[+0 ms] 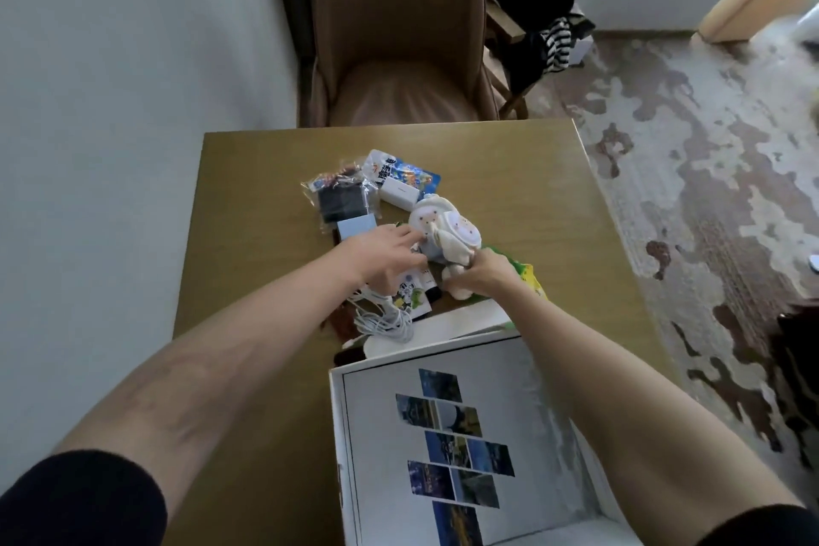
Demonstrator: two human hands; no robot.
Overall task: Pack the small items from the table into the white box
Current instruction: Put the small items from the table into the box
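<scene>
Here the right hand (483,275) is closed around the lower end of a soft plush toy (443,235), its fingers wrapped over the cream-coloured limbs, while the left hand (385,255) lies flat and spread, fingertips touching the toy's pale blue underside from the left. The toy looks light and squashy, a stuffed thing with a round white face and floppy parts; it should give under a squeeze and not slip, so a grip around the body or the bunched limbs seems safe, and nothing about it looks fragile. It sits just off the surface (266,191), between the two hands, tilted with its head away from the person. Under and just behind the left hand lie more small items: a pale blue card box (354,228), a dark packet in clear wrap (341,199), a small white charger-like block (399,192) and a bright printed packet (412,175). Those wrapped ones are likely slippery and flat, better pinched at an edge. Nearer the person, a coiled white cable (385,319) rests beside a printed card (410,293); the cable is limp and would want gathering as a bundle. The white box (339,434) stands open at the near edge, under the right forearm, with a photo-printed sheet (452,434) lying inside it.
</scene>
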